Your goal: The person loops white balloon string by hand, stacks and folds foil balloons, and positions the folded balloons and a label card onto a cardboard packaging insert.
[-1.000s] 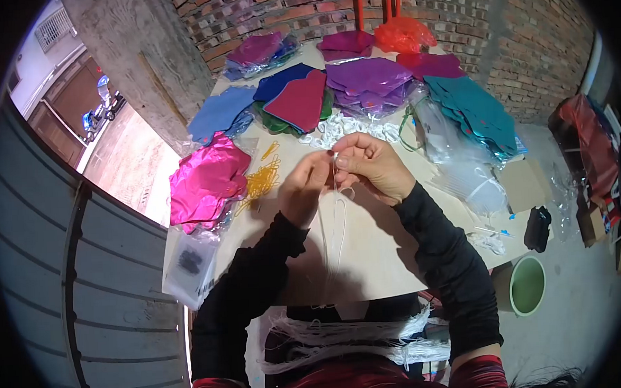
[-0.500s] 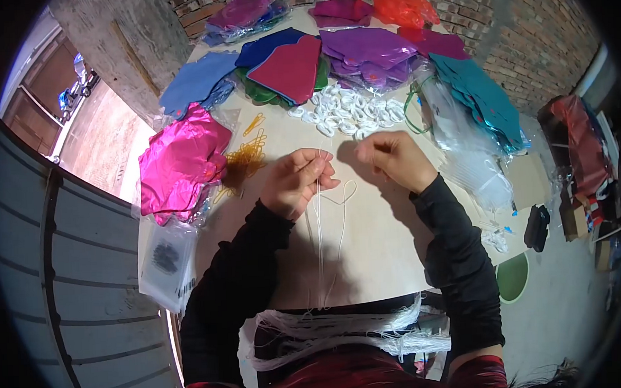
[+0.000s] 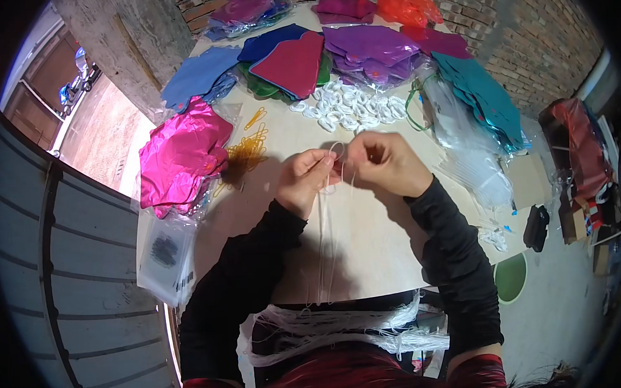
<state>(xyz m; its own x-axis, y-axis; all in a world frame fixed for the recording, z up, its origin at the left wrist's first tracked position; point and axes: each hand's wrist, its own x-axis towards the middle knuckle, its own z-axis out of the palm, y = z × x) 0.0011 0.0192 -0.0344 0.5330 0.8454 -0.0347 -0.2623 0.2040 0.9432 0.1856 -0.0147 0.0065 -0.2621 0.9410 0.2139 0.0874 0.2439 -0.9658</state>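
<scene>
Thin white string (image 3: 324, 245) hangs from my left hand (image 3: 304, 180) down over the near table edge. Thumb and fingers of that hand pinch the string, and a small loop stands up at the fingertips. Close by on the right, my right hand (image 3: 392, 164) is closed in a pinch, with a strand of the string running to its fingertips. Both hands are above the middle of the table (image 3: 375, 253). Just beyond them lies a pile of small white coils (image 3: 352, 107). White thread hanks (image 3: 330, 319) lie below the table edge, across my lap.
Yellow clips or loops (image 3: 250, 151) and shiny pink sheets (image 3: 184, 154) are at left. Blue (image 3: 201, 74), red (image 3: 287, 67), purple (image 3: 373, 49) and teal sheets (image 3: 483, 100) ring the back. Clear bags (image 3: 472, 176) lie at right; a green basin (image 3: 512, 279) stands below.
My right hand has moved left, close to my left hand. The string loop that hung beside my left hand is now drawn up between the fingertips of both hands.
</scene>
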